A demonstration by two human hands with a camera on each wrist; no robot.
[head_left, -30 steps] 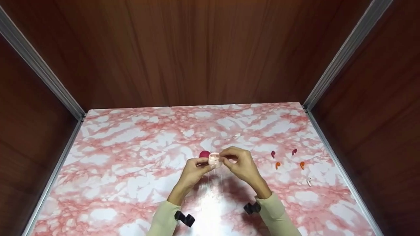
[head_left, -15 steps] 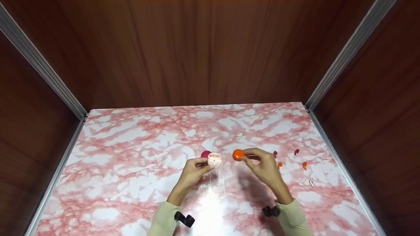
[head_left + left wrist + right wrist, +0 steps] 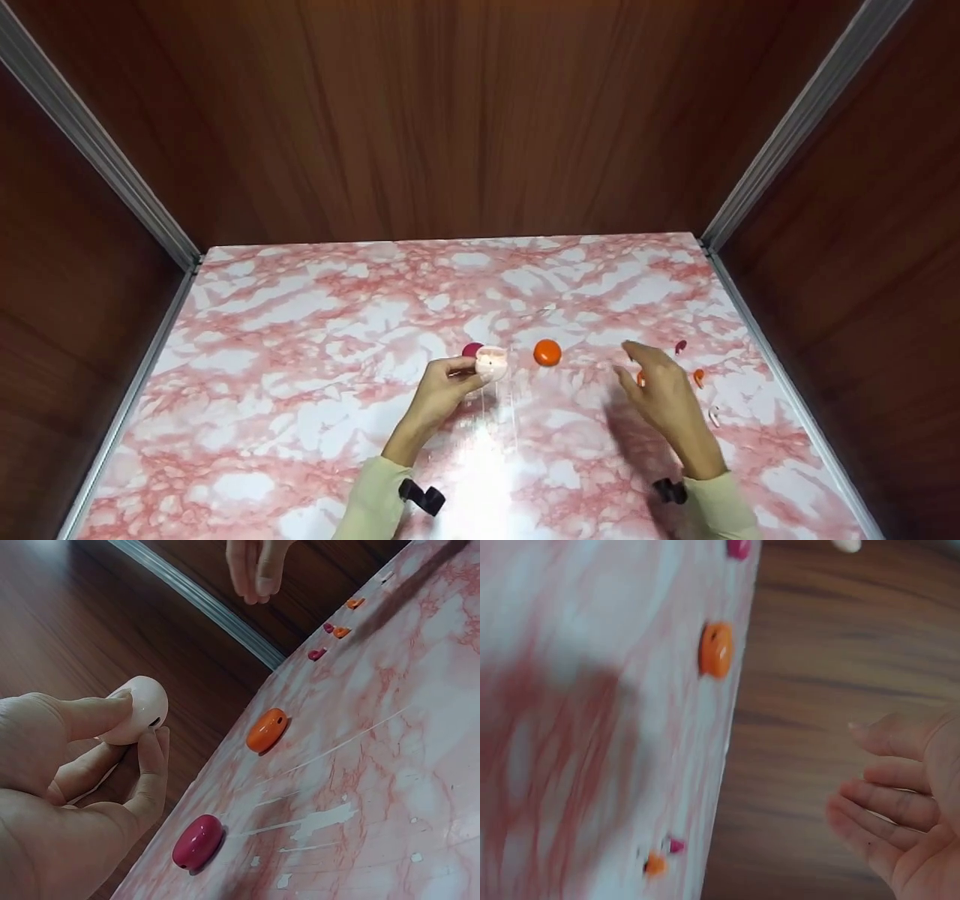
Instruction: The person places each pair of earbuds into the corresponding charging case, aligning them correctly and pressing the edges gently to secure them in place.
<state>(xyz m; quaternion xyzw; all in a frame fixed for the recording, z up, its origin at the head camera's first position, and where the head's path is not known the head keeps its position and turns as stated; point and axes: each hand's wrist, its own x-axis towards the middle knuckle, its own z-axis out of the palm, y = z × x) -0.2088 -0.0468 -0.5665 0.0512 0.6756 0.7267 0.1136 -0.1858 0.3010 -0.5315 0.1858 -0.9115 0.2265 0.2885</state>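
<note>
My left hand [image 3: 444, 386] pinches a white earbud charging case [image 3: 491, 364] above the table. The case's lid appears raised in the head view; the left wrist view shows its rounded shell [image 3: 146, 709] with a small dark slot. A magenta charging case [image 3: 199, 841] lies on the table, partly hidden behind the white one from above. To its right rests an orange charging case [image 3: 547, 352]. My right hand [image 3: 664, 390] hovers with fingers parted and holds nothing, above an orange earbud [image 3: 640, 379] that it partly covers.
Loose earbuds lie at the table's right: a magenta earbud [image 3: 681, 346], another orange earbud [image 3: 699, 377] and a white earbud [image 3: 714, 416]. The left wrist view also shows a second magenta earbud [image 3: 317, 654]. Brown wood panels [image 3: 480, 120] with metal posts enclose the marbled table [image 3: 300, 420].
My right hand has moved from the white case rightward past the orange case, which now shows fully, to above the earbuds. The left hand stays in place with the white case.
</note>
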